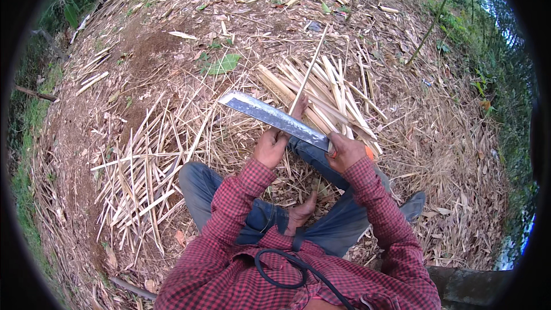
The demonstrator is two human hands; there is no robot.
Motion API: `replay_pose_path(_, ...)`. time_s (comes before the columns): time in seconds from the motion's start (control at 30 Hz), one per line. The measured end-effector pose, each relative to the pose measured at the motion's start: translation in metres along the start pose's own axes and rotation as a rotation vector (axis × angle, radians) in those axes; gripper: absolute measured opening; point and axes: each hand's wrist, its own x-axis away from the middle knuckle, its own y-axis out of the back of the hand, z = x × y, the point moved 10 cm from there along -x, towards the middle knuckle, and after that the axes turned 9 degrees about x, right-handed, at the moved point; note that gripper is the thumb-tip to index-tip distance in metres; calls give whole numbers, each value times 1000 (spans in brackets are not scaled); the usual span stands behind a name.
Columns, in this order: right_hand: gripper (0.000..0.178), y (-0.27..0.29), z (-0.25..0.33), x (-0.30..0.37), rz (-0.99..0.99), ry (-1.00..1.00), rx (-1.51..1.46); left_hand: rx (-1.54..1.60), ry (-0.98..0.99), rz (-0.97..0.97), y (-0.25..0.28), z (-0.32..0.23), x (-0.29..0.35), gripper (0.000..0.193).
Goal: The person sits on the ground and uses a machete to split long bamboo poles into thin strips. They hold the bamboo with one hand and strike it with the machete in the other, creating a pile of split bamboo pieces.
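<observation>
Bamboo strip (309, 69), thin, light and springy, runs far from the left hand (271, 147) gripping its near end; right hand (343, 152) clasps the heavy machete (272, 117) by its handle.

ground (143, 51): bare dirt w/ dry leaves, shavings | split bamboo strips (143, 166) piled left | thicker bamboo slats (327, 92) heaped centre-right | green leaf (221, 65) beyond

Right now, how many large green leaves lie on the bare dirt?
1: a broad green leaf lies on the dirt beyond the knife, left of the long stick. Others may be hidden under straw.
</observation>
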Motion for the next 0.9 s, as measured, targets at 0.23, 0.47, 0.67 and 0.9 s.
replay_pose_path(0.23, 34, 10, 13, -16, 19, 16, 45, 125, -74, -37, 3, -37, 18, 24)
replay_pose_path(0.47, 32, 33, -22, -17, -95, -12, 121, 259, 4, 116, -13, -55, 39, 36)
replay_pose_path(0.67, 32, 42, -44, -12, -108, -26, 157, 323, 139, 200, -16, -63, 62, 42)
replay_pose_path(0.9, 36, 67, -199, -11, 43, -721, 199, 397, 304, 208, 18, -51, 133, 43)
